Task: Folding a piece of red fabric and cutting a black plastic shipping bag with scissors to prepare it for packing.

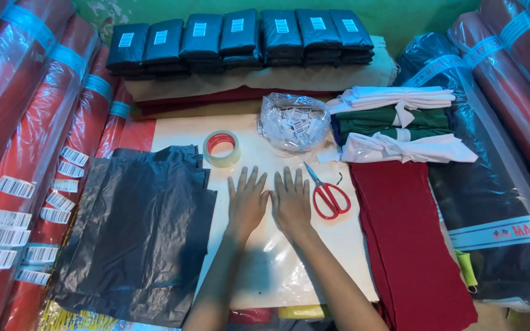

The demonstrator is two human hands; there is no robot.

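While lying flat and empty, palms down, side by side on the clear plastic sheet over the pale work board: left hand and right hand, fingers spread and pointing away from the body, thumbs almost touching, nothing gripped by either. Just beside the right hand, on its outer side: red-handled scissors, closed, long axis running from the handle loops near the wrist level up and slightly inward to the blade tip beyond the fingertips; nearer the right hand by far, handles toward the body. Ahead of the left hand, apart from its fingertips: roll of clear tape with a red core, lying flat. To the left, touching the board edge: stack of dark grey plastic bags, closest to the left hand. Farther ahead, centre-right: clear bag of small barcode labels. To the right of the scissors: folded dark red cloth, with folded white and green garments beyond it. At the far edge: row of wrapped dark parcels. Along both sides: fabric rolls in plastic wrap.
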